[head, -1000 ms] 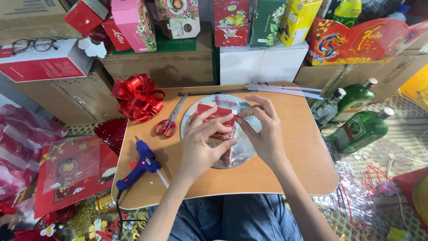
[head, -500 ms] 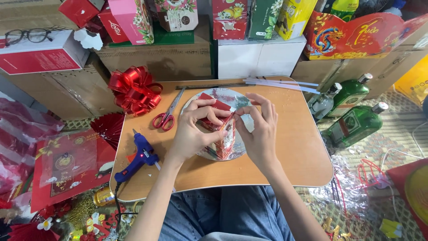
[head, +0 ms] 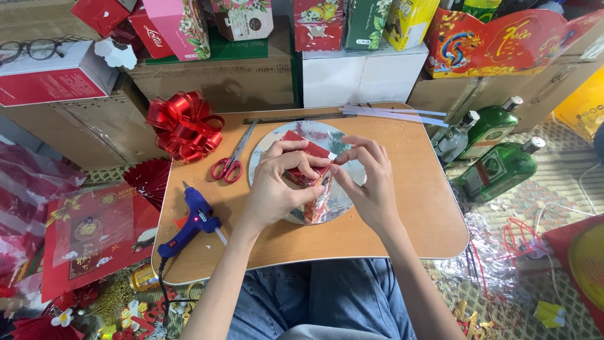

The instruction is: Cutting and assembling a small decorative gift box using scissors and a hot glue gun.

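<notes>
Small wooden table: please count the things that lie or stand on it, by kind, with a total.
Red box, held by both hands: 1
Silver round board: 1
Red-handled scissors: 1
Blue glue gun: 1
Red ribbon bow, on the table's corner: 1
Total: 5

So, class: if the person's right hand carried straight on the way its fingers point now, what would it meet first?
The right hand points leftward toward the red box on the round silver board. Its fingertips look already at the box's edge, so the box comes first, then the left hand gripping it. Depth is hard to judge.
</notes>
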